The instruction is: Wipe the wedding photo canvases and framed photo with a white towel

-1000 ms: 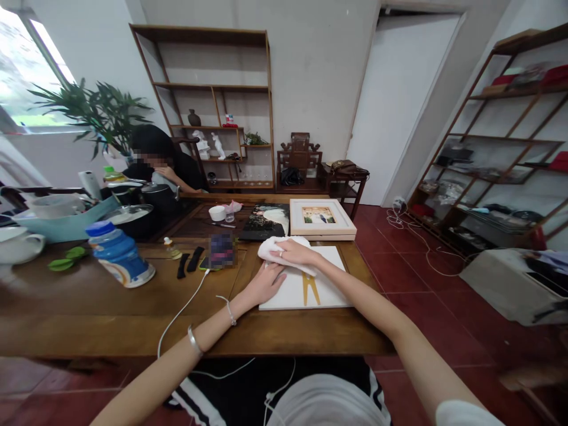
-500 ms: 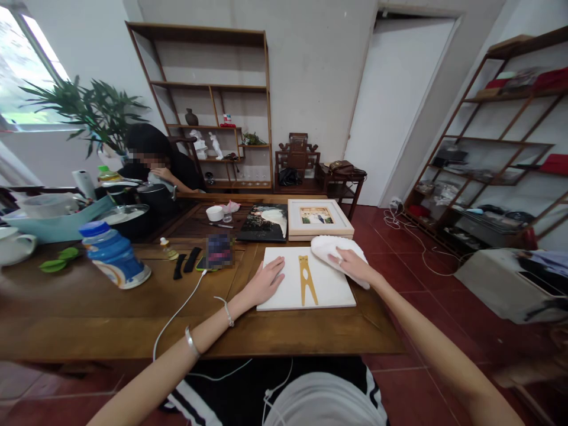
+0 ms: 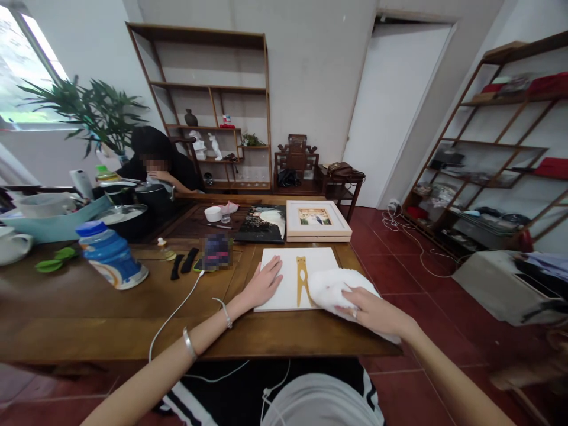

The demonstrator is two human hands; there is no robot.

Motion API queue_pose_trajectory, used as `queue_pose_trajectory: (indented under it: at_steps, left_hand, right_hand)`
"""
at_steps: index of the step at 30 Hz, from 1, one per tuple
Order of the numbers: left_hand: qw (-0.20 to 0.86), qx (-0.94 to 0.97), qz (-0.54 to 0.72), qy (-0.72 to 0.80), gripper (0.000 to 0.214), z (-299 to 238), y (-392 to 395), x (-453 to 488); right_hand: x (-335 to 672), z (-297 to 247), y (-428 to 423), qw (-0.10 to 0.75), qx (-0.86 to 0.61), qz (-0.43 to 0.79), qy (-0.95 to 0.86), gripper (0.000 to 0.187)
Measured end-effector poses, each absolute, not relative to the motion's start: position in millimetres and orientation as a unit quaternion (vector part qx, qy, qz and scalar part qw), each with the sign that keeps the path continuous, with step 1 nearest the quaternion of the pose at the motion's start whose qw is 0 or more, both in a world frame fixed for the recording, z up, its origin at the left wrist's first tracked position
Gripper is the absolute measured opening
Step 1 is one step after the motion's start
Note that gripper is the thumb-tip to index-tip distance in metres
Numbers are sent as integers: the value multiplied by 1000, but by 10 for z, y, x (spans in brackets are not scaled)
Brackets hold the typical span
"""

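A white canvas panel (image 3: 288, 263) with a tan long-legged figure painted on it lies flat on the wooden table (image 3: 89, 307). My left hand (image 3: 265, 284) rests flat on the panel's left side, fingers spread. My right hand (image 3: 373, 310) presses a white cloth (image 3: 332, 289) onto the panel's lower right corner, fingers laid over the cloth.
Behind the panel lie a framed photo (image 3: 315, 219) and a dark photo print (image 3: 262, 223). A blue-capped bottle (image 3: 110, 255), a phone on a white cable (image 3: 213, 253) and bowls stand to the left. Another person (image 3: 155, 168) sits at the far end. Shelves line the walls.
My right hand has swept the cloth from the panel's top left, across its top right, down to the lower right corner. My left hand has stayed on the panel.
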State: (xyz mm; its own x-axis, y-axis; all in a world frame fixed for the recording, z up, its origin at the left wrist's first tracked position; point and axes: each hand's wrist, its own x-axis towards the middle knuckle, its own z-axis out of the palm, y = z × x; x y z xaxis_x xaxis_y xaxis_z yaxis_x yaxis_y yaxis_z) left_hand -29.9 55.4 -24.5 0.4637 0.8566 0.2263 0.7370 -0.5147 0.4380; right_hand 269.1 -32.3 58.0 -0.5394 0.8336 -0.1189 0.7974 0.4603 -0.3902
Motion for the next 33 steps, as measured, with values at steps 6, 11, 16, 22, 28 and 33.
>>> queue_pose_trajectory:
  at_steps: [6, 11, 16, 22, 28, 33]
  left_hand:
    - [148, 843, 215, 470, 46, -245, 568, -307]
    - [155, 845, 198, 473, 47, -206, 559, -307]
    - [156, 844, 188, 477, 48, -189, 554, -300]
    - [146, 847, 192, 474, 47, -226, 561, -297]
    - [141, 846, 175, 483, 48, -197, 545, -293]
    - [142, 848, 178, 478, 48, -194, 546, -305]
  right_hand:
    - [2568, 391, 428, 87, -480, 133, -863, 24]
    - [2383, 370, 690, 129, -449, 57, -882, 21]
    - [2411, 406, 367, 105, -408, 72, -904, 13]
    - [2554, 587, -455, 33, -402, 148, -903, 23]
    - [2544, 587, -377, 34, -412, 113, -904, 19]
    - [2408, 428, 264, 39, -412, 18, -910, 28]
